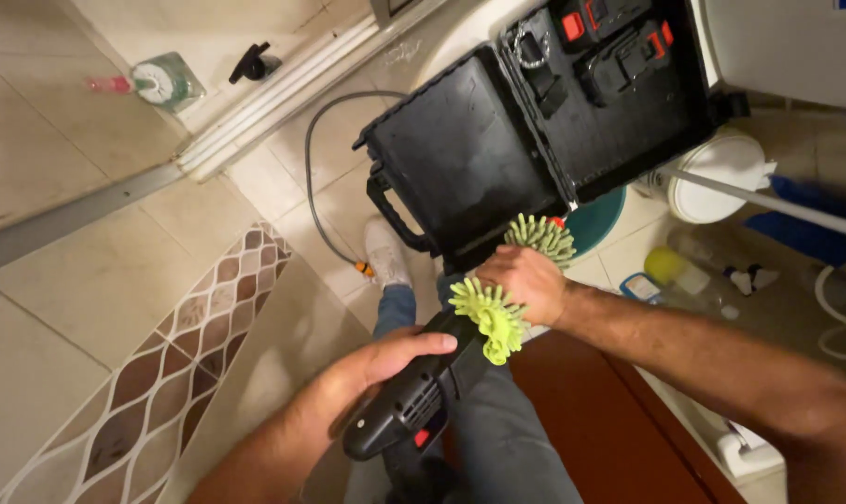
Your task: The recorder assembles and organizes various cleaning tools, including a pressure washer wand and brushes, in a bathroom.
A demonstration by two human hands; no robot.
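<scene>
From the head camera, the left hand point(371, 373) is wrapped around the body of a black power tool point(413, 406) of matt moulded plastic with a small red switch. The tool points up toward the open black case point(469, 159), and it lies over the person's jeans-clad leg. At its front end sits a lime-green brush head point(490, 317), round and bristling with soft rubbery fingers. The right hand point(527, 282) is closed over a second green brush head point(540, 235) of the same spiky kind, just below the case's lower edge. The case is hard plastic with a loop handle; its lid half is bare and its other half holds black parts with red tabs. Left of the case, a grey hose point(313, 177) curves over glossy beige tiles. Right of the case stands a white bucket point(717, 177).
</scene>
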